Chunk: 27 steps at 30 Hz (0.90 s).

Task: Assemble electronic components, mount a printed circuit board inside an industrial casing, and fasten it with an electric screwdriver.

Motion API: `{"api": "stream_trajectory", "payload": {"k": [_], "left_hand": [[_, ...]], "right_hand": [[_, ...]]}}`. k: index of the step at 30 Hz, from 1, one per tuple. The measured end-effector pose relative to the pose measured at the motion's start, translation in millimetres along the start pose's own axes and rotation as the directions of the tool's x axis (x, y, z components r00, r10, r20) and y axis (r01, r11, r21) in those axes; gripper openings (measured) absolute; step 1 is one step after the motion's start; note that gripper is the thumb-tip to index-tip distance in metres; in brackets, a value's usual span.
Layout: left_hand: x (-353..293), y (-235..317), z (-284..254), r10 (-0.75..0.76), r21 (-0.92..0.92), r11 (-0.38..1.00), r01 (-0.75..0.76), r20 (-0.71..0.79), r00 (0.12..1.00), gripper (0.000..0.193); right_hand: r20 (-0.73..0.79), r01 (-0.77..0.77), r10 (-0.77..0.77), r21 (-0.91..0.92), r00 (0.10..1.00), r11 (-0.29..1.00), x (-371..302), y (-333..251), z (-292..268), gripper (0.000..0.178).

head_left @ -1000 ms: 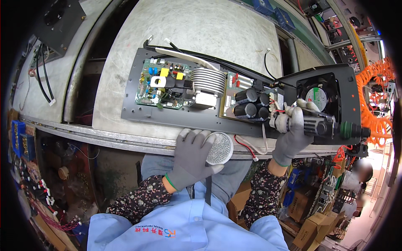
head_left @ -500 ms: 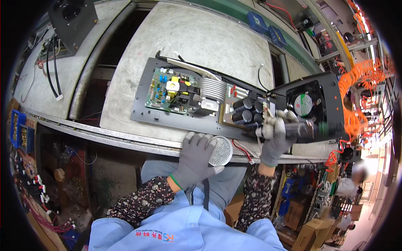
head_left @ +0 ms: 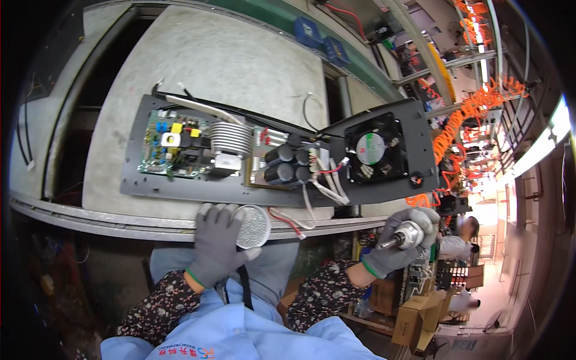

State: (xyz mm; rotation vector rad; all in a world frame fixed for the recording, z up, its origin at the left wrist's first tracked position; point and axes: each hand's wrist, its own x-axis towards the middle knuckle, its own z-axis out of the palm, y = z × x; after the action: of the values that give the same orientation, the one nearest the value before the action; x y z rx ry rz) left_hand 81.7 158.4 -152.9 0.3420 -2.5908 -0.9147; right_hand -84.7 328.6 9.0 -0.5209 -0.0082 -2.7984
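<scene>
My left hand (head_left: pixel 219 245), in a grey glove, rests at the bench edge, closed on a round white-rimmed dish (head_left: pixel 254 227). Its silvery contents are too small to make out. Off the bench's front edge on the right, my gloved right hand (head_left: pixel 403 241) grips a power screwdriver (head_left: pixel 410 234) by its silvery nose end; a thin bit points left. A dark metal chassis plate (head_left: pixel 201 188) lies across the bench. It carries a green circuit board (head_left: pixel 155 147), a ribbed coil (head_left: pixel 230 140), several black capacitors (head_left: pixel 279 155) and a black fan (head_left: pixel 371 150).
Loose red and white wires (head_left: pixel 288 222) hang over the bench's front rail (head_left: pixel 150 227). Orange coiled hoses (head_left: pixel 459 123) run down at the right. Two blue boxes (head_left: pixel 308 32) sit at the back, and an open cardboard box (head_left: pixel 414 324) stands low on the right.
My right hand has moved from the wires beside the fan to off the bench edge, screwdriver in it. My left hand stays at the dish. The whole view has shifted to the right.
</scene>
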Motion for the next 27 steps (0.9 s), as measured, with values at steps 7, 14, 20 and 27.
{"api": "stream_trajectory", "payload": {"k": [7,14,20,27], "left_hand": [[-2,3,-2,0.0,0.002,1.0,0.0,0.01,1.0,0.073],[-6,-2,0,0.001,-0.017,1.0,-0.001,-0.021,1.0,0.073],[-1,-1,-1,0.011,-0.018,1.0,-0.011,-0.012,1.0,0.071],[-1,1,1,0.022,0.002,1.0,-0.022,-0.019,1.0,0.07]], "right_hand": [[-0.061,0.023,-0.021,0.025,0.998,0.999,-3,-7,1,0.023],[-0.024,-0.061,0.06,-0.028,0.998,0.998,-5,-7,1,0.021],[-0.082,-0.013,0.001,-0.151,0.997,0.988,-14,5,7,0.026],[0.082,-0.131,0.201,-0.516,0.976,0.847,-47,-9,-22,0.039]]}}
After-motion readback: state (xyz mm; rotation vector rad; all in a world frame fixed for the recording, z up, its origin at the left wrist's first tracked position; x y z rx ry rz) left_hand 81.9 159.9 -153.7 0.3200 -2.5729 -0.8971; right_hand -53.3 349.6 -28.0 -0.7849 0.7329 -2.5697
